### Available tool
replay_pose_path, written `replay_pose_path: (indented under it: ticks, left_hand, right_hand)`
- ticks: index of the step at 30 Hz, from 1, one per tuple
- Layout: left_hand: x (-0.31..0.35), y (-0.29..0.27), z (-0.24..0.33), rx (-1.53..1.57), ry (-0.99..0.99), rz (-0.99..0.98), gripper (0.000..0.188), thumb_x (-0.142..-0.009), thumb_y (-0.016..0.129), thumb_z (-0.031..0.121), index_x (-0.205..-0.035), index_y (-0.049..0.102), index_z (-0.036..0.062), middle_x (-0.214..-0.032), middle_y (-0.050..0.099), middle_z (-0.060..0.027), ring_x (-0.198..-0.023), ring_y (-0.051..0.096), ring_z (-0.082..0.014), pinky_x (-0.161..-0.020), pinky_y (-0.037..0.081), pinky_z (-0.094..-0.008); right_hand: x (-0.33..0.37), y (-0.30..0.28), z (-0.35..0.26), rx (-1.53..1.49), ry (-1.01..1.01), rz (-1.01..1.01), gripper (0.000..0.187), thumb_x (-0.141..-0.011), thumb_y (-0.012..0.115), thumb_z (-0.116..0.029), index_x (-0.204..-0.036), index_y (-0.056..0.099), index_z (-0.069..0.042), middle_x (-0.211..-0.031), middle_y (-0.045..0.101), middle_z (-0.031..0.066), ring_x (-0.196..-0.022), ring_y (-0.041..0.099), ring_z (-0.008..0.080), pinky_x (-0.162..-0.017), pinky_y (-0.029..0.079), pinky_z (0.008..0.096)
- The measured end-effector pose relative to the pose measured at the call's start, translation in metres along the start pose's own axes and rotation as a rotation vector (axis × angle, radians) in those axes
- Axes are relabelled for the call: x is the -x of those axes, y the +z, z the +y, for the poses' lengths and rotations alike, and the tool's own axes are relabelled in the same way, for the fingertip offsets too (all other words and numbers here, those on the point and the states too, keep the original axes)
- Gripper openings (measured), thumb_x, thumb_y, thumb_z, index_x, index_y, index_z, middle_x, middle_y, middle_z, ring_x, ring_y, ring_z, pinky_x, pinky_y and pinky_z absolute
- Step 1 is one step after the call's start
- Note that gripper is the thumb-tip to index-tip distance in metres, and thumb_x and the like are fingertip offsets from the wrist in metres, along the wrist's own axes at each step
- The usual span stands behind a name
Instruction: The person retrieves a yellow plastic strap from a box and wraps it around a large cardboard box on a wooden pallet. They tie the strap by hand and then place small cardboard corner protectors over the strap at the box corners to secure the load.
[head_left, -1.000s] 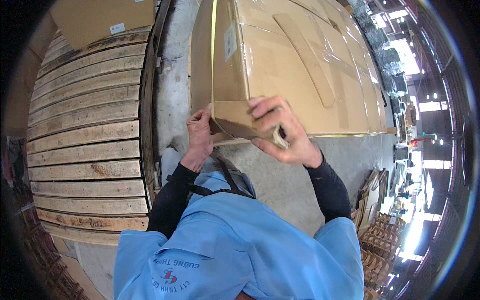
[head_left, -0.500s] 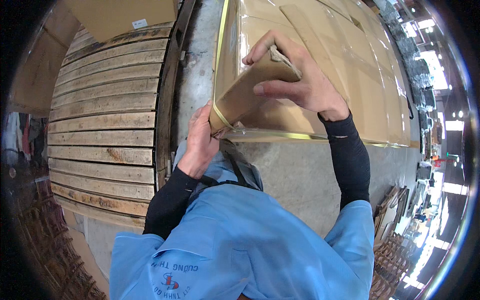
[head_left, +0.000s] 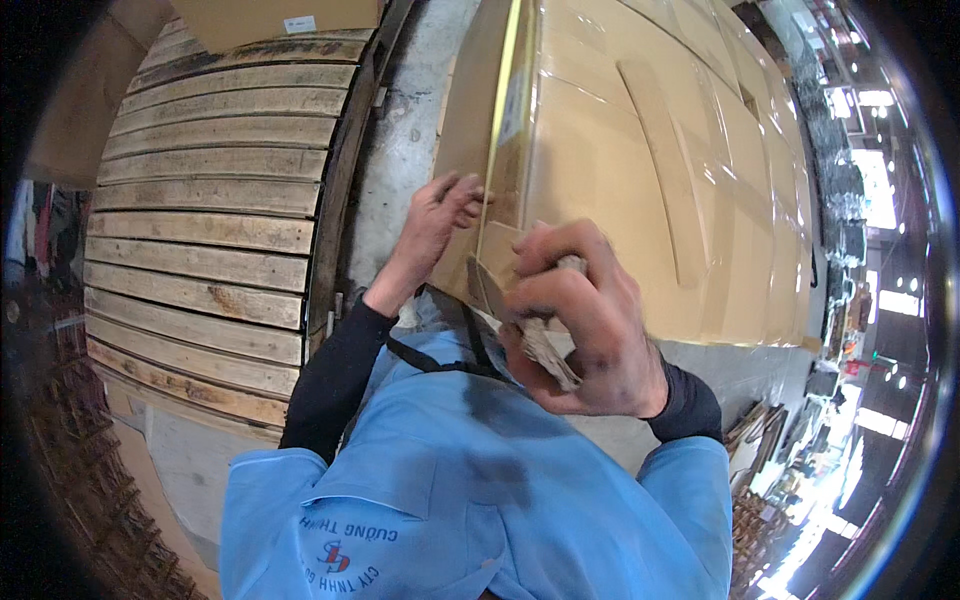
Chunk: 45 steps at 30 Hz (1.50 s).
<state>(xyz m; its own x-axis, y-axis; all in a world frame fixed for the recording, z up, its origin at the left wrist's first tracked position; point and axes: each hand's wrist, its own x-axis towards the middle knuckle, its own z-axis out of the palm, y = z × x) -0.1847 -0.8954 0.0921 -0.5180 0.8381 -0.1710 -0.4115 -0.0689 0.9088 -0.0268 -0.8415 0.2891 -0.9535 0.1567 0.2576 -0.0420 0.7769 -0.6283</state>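
My right hand (head_left: 590,325) is closed around a folded piece of cardboard (head_left: 545,350) with a ragged, torn edge. The piece is at the near corner of a large wrapped carton stack (head_left: 590,150), in front of my body. A thin yellow strap (head_left: 500,110) runs along the stack's left edge down to that corner. My left hand (head_left: 440,215) is beside it, fingers curled, their tips at the strap. Whatever lies between those fingertips is partly hidden. The lower part of the cardboard, near the strap, is blurred.
A slatted wooden pallet (head_left: 215,210) lies on the left, with a brown carton (head_left: 270,25) at its far end. A long flat cardboard strip (head_left: 665,175) rests on the stack. Concrete floor (head_left: 405,110) shows between pallet and stack. Wood pieces (head_left: 755,435) stand at the right.
My right hand has come down and nearer my body with the cardboard, now tilted edge-on. My left hand has left the cardboard's lower end and moved up to the strap.
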Motion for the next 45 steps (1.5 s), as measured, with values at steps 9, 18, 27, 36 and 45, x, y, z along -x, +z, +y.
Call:
replay_pose_path:
  ticks: [9, 18, 27, 36, 45]
  left_hand:
    - [-0.016, 0.006, 0.012, 0.197, 0.064, -0.129, 0.022, -0.086, 0.072, 0.013, -0.1, 0.063, -0.0016, -0.078, 0.064, 0.0008, -0.068, 0.055, -0.0054, -0.061, 0.045, -0.0235]
    - [-0.039, -0.03, -0.029, 0.022, -0.148, -0.088, 0.043, -0.093, 0.064, 0.046, -0.103, 0.06, 0.0048, -0.091, 0.061, 0.0013, -0.083, 0.054, -0.0097, -0.074, 0.044, -0.0303]
    - [-0.054, -0.022, -0.06, 0.393, -0.543, -0.221, 0.059, -0.092, 0.062, 0.056, -0.121, 0.065, 0.0059, -0.107, 0.067, -0.0081, -0.1, 0.062, -0.0166, -0.084, 0.049, -0.0331]
    - [-0.026, -0.01, -0.054, 0.294, -0.213, -0.046, 0.031, -0.09, 0.074, 0.036, -0.077, 0.07, 0.0088, -0.072, 0.064, 0.0021, -0.061, 0.057, -0.0062, -0.054, 0.045, -0.0236]
    - [-0.018, -0.011, -0.056, 0.278, 0.017, 0.159, 0.031, -0.091, 0.073, 0.03, -0.077, 0.072, 0.002, -0.07, 0.065, 0.0005, -0.06, 0.055, -0.0058, -0.055, 0.045, -0.0242]
  right_hand:
    - [-0.032, 0.037, 0.071, 0.01, -0.064, 0.011, 0.035, -0.073, 0.072, 0.01, -0.099, 0.052, -0.004, -0.105, 0.051, 0.0162, -0.104, 0.059, 0.033, -0.103, 0.047, 0.0537]
    - [-0.022, 0.034, 0.09, -0.018, 0.014, 0.021, 0.037, -0.074, 0.076, 0.001, -0.101, 0.052, -0.005, -0.107, 0.052, 0.0169, -0.107, 0.058, 0.0369, -0.102, 0.048, 0.0508]
    - [-0.03, 0.029, 0.097, -0.029, -0.005, 0.006, 0.036, -0.074, 0.074, 0.001, -0.101, 0.052, -0.005, -0.106, 0.052, 0.016, -0.107, 0.058, 0.0367, -0.098, 0.048, 0.0478]
    - [0.009, 0.056, 0.063, -0.005, -0.1, 0.201, 0.04, -0.068, 0.071, 0.01, -0.099, 0.052, -0.005, -0.108, 0.048, 0.0165, -0.105, 0.054, 0.0344, -0.101, 0.044, 0.0501]
    - [0.033, 0.051, 0.082, -0.227, -0.151, 0.218, 0.037, -0.074, 0.069, 0.012, -0.1, 0.051, -0.005, -0.11, 0.047, 0.014, -0.113, 0.054, 0.0297, -0.111, 0.037, 0.0548]
